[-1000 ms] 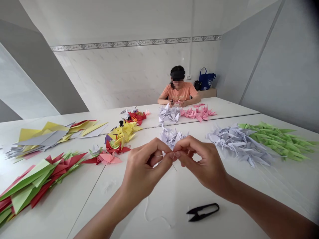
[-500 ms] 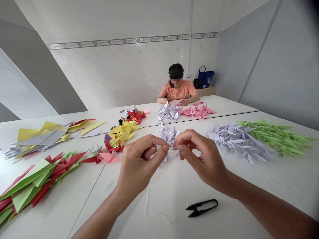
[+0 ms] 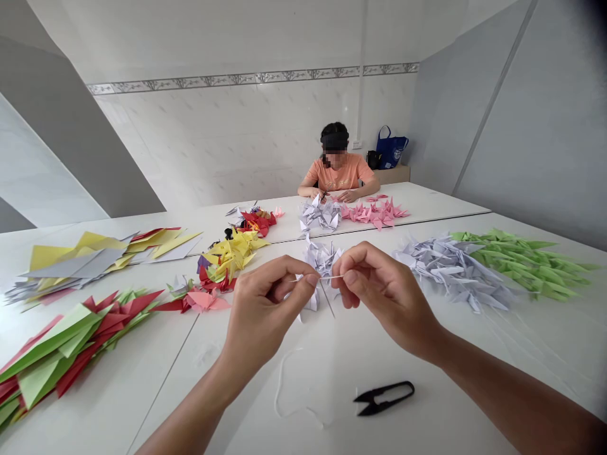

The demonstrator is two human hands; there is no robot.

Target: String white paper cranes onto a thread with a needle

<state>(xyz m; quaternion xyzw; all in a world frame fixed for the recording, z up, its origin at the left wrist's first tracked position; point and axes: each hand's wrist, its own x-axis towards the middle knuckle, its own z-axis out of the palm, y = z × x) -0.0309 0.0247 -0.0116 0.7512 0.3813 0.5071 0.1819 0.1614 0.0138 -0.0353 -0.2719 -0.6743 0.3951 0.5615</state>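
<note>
My left hand [image 3: 272, 303] pinches one end of a short stretch of white thread [image 3: 331, 277] between thumb and forefinger. The thread runs taut to my right hand [image 3: 379, 294], whose thumb and forefinger pinch it too. A thin dark needle [image 3: 328, 299] slants down just below the thread, between the hands. Behind my fingers lie folded white paper cranes [image 3: 321, 253]. Black thread snips [image 3: 384, 398] rest on the table below my right hand, with a loose piece of white string [image 3: 279, 392] to their left.
On the white table [image 3: 165, 430] are green and red folded papers [image 3: 80, 344], yellow and grey ones [image 3: 85, 259], yellow cranes [image 3: 234, 253], white cranes [image 3: 450, 268], green cranes [image 3: 521, 259] and pink cranes [image 3: 379, 212]. A person [image 3: 339, 174] sits across, hands on the table.
My right hand has moved slightly up and away from my left, so more thread shows between them. The needle now shows below the thread.
</note>
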